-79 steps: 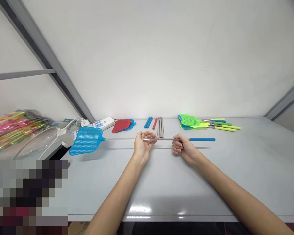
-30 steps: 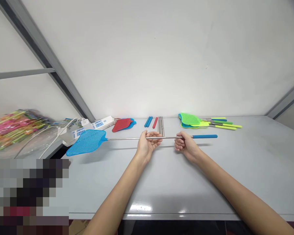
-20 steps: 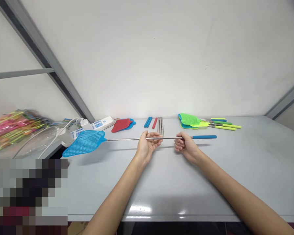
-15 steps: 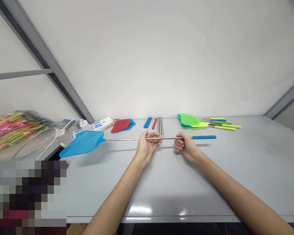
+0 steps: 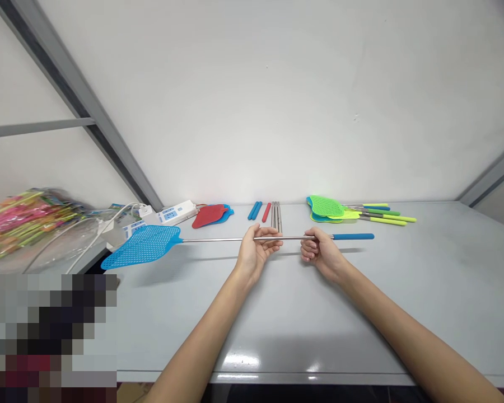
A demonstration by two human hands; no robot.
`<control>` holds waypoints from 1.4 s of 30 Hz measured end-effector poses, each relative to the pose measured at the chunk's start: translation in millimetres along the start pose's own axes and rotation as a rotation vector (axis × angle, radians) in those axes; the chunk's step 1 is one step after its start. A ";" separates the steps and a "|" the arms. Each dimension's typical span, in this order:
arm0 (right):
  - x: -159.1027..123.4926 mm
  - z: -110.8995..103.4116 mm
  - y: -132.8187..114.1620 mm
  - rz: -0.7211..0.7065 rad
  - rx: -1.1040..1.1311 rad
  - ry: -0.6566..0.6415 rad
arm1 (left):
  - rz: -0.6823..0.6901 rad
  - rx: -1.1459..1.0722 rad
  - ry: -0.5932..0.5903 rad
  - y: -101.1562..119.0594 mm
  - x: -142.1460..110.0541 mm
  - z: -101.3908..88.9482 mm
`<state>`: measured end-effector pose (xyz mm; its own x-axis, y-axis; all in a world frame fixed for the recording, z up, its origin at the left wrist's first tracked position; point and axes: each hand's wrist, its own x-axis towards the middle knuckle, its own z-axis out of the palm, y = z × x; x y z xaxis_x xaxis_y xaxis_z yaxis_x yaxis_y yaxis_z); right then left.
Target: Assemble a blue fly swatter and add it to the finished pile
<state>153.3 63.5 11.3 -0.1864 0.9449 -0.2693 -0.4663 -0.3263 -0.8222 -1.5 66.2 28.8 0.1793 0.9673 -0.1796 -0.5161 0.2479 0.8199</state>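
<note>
Right hand [image 5: 319, 250] is closed on the metal rod of a blue fly swatter [image 5: 145, 246], just short of its blue grip; left hand [image 5: 256, 252] has the rod across a loosely curled palm. The mesh head sticks out well to the left, over the grey table [image 5: 285, 319]. Way off left, there's a clear plastic bag [image 5: 33, 224] full of colorful sticks.

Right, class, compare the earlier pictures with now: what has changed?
The blue swatter head has turned, its outer tip now further left. The left hand has shifted right, slightly nearer the right hand, which edged right too. Both still hold the metal rod; the green swatter head stayed put.
</note>
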 end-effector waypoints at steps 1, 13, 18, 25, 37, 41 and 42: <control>-0.2 0.4 -0.3 0.000 0.005 -0.004 | 0.005 0.010 -0.006 -0.1 -0.1 0.4; -2.5 7.7 8.7 -0.021 0.143 -0.106 | 0.058 0.109 -0.118 -4.0 -2.5 4.6; -2.9 12.3 18.9 0.004 0.133 -0.109 | 0.077 0.258 -0.157 -14.6 -6.8 10.1; -3.7 13.4 21.2 -0.058 0.063 -0.062 | 0.050 0.305 -0.093 -21.0 -4.4 8.2; -2.9 13.6 27.5 -0.093 0.054 -0.076 | 0.033 0.301 -0.103 -25.3 -7.3 10.8; -4.0 15.0 26.1 -0.108 0.034 -0.096 | 0.003 0.269 -0.173 -24.2 -9.5 12.6; -4.3 15.1 26.0 -0.114 0.027 -0.100 | 0.001 0.262 -0.186 -24.2 -9.8 13.0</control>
<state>128.9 50.5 -1.3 -0.2154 0.9688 -0.1225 -0.5122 -0.2189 -0.8305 20.1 50.0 17.8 0.3413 0.9351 -0.0959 -0.2871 0.2009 0.9366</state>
